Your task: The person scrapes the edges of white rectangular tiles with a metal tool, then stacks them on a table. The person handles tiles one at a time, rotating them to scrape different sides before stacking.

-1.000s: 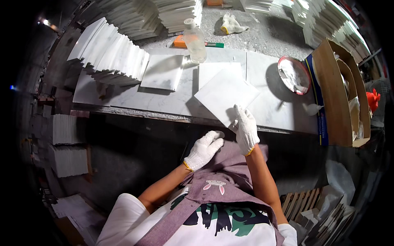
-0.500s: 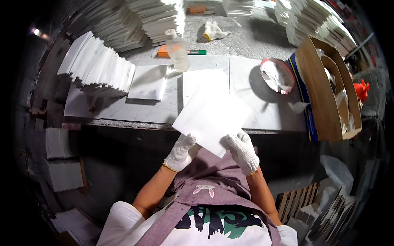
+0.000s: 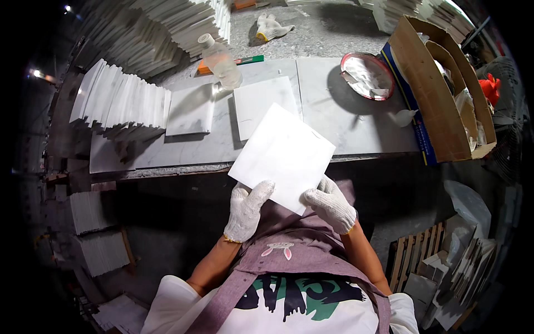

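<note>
A square white tile (image 3: 282, 158), turned cornerwise, is held up in front of the table's near edge by both hands. My left hand (image 3: 246, 210), in a white knit glove, grips its lower left edge with the thumb on top. My right hand (image 3: 332, 205), gloved alike, pinches the lower right edge near the bottom corner. The fingers beneath the tile are hidden. Just beyond it, a second white tile (image 3: 258, 103) lies on the marble-look worktop (image 3: 356, 131). Another grey-veined tile (image 3: 190, 108) lies farther left, beside a standing row of tiles (image 3: 119, 100).
A clear plastic bottle (image 3: 221, 62) stands behind the tiles, near an orange and green tool (image 3: 250, 59). To the right are a red-rimmed tub of white material (image 3: 367, 75) and a cardboard box (image 3: 409, 61). A spare glove (image 3: 271, 28) and tall tile stacks (image 3: 172, 25) lie behind.
The head view has shifted a little. Both hands keep hold of the tile, whose face now shows more squarely, with its top corner more distinct.
</note>
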A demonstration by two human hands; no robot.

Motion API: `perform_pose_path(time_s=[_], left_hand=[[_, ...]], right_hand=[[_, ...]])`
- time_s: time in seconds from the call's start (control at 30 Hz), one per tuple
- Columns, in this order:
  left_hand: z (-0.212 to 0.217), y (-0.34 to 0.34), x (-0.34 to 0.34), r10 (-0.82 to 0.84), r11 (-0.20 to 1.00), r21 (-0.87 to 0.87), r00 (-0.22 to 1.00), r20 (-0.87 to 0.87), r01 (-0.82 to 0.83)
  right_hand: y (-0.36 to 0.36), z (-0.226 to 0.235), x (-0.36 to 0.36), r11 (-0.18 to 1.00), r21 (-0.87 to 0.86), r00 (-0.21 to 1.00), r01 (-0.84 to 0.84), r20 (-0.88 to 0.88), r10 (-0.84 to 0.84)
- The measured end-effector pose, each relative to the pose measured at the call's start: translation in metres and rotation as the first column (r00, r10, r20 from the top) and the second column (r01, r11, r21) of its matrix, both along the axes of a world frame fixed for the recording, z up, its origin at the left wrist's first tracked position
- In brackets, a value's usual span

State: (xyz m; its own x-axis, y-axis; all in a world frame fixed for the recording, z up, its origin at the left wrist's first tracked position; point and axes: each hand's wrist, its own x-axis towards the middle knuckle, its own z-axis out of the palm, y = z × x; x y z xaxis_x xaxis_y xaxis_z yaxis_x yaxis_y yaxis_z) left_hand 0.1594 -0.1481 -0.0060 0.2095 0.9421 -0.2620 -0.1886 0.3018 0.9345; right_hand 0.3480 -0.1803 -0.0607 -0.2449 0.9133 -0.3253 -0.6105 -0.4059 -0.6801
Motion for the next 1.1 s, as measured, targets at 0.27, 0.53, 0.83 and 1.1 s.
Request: perform_pose_path(time_s=[0.27,0.53,0.83,1.1], left_hand=[[-0.002,0.000,0.000,-0.011,0.999,0.036,0.991,-0.133,0.016],[-0.001,0.000,0.003,0.010,0.996,0.085,0.982,-0.189,0.006],[-0.010,0.006,0.004,0.050,0.999,0.023,0.998,-0.038,-0.049],[-0.016,0.008,-0.001,0.130,0.986,-0.129,0.972,0.197,-0.106]], right_hand=[[0.002,-0.009,-0.006,0.999,0.001,0.996,-0.039,-0.083,0.039],[0.009,-0.018,-0.015,0.999,-0.013,0.991,-0.037,-0.131,0.035],[0.005,-0.029,-0.010,0.995,0.027,0.992,-0.092,-0.087,0.094],[0.001,-0.019,0.000,0.986,0.086,0.990,-0.140,-0.004,0.140]])
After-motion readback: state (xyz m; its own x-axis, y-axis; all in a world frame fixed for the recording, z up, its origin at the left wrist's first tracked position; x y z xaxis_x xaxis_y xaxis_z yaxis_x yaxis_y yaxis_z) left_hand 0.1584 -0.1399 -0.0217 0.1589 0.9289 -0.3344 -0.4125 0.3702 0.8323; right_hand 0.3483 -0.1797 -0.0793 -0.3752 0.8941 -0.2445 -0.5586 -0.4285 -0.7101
